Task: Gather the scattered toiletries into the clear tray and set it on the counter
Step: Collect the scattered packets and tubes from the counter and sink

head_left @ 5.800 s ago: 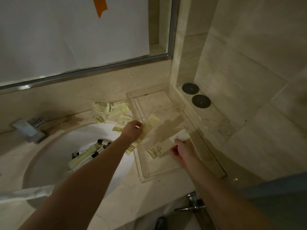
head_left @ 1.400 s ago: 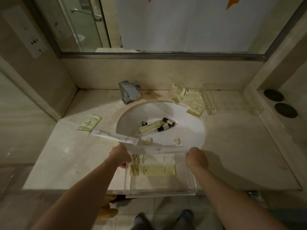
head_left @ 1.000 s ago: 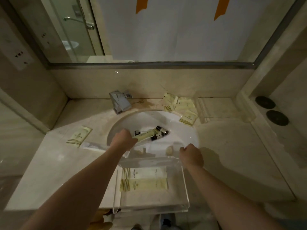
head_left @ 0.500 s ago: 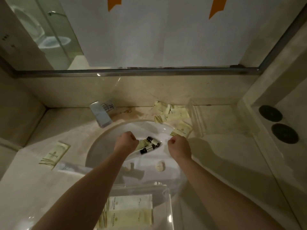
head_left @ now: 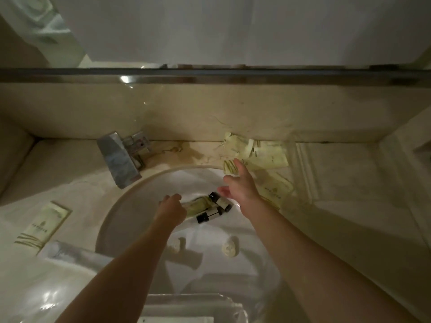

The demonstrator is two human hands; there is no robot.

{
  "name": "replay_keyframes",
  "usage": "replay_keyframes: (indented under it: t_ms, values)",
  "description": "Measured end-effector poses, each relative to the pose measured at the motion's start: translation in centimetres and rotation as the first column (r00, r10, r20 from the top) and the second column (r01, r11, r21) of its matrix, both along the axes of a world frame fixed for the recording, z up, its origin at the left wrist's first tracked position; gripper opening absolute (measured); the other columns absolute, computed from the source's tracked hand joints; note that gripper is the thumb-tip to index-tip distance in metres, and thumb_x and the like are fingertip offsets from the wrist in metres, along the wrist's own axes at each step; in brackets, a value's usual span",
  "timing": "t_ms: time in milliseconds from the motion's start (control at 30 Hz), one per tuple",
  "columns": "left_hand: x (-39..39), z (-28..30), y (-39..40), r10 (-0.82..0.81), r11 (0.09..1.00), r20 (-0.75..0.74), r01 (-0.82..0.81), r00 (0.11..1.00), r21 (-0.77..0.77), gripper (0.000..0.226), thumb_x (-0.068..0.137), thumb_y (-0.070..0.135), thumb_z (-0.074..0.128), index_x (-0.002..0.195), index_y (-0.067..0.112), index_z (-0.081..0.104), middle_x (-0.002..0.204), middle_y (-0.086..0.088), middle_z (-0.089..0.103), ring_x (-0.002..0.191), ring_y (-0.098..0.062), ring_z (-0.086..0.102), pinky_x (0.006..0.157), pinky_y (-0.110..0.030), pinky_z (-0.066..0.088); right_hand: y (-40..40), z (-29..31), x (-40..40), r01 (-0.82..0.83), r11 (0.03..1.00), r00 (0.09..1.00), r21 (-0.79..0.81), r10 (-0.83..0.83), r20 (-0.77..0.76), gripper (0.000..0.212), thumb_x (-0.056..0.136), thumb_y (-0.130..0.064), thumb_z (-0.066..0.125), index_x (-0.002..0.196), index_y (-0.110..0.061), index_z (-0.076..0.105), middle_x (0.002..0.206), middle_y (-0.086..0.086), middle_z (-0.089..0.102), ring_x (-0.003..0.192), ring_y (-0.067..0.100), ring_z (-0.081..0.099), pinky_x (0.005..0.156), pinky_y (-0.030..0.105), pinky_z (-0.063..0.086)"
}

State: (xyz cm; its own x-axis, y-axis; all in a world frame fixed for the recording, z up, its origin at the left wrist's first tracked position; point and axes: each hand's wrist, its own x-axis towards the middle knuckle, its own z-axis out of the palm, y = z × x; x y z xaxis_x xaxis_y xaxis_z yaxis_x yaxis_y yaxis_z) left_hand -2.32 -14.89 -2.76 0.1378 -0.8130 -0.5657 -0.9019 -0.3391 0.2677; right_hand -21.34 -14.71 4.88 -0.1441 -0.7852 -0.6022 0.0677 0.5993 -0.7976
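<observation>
Head view: clear tray (head_left: pixel 186 301), glossy, transparent.

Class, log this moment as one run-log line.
left hand: grips tube in sink | right hand: open, reaching toward sachets | tray: near edge

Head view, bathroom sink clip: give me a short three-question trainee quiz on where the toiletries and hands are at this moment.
1. True or false: the small bottles lie inside the sink basin.
2. Which hand reaches toward the pile of sachets at the basin's back rim? A) left hand B) right hand C) neither
3. Fill in: a lone sachet lies on the counter to the ____ of the basin.

Key:
1. True; the left hand is down on them, at the pale tube.
2. B; the right hand stretches out with straight fingers, holding nothing.
3. Left, beside the long white packet.
</observation>
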Motion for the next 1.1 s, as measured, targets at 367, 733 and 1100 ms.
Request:
replay_keyframes:
  t_ms: [367,733,1100]
  values:
    - [-0.8,-2.1,2.2,-0.173,0.980,0.292,0.193,0.941,-0.042,0.048,0.085,0.006,0.048,0.131,0.018,0.044,0.131,-0.007,0.050,0.122,-0.028,0.045,0.103,-0.043,0.036,-0.2,-1.6,0.2,0.181,0.962,0.957,-0.202,-0.220,-0.189,0.032,0.094,-0.007,0.049,0.124,-0.012,0.059,0.104,0.010,0.063,0.073,0.016,0.063,0.075,0.033,0.059]
    - [-0.3,2.0,1.5,0.000,1.000,-0.170,0.002,0.985,0.014,0.021,0.084,-0.001,0.051,0.081,0.017,0.040,0.093,-0.013,0.060,0.086,-0.031,0.062,0.063,-0.034,0.045,1.8,-0.2,1.8,0.281,0.908,0.863,-0.309,-0.380,-0.332,0.024,0.091,-0.005,0.052,0.077,-0.024,0.049,0.081,0.004,0.063,0.078,0.032,0.067,0.068,0.047,0.058]
    - [1.1,8.7,5.3,-0.007,0.999,-0.409,-0.009,0.912,-0.037,0.005,0.084,0.015,0.062,0.083,0.014,0.057,0.080,-0.005,0.056,0.068,-0.016,0.048,0.056,-0.025,0.036,7.5,2.4,4.3,0.265,0.942,0.930,-0.204,-0.306,-0.204,0.082,0.091,-0.006,0.052,0.152,-0.026,0.001,0.076,0.000,0.056,0.080,0.031,0.067,0.074,0.040,0.056]
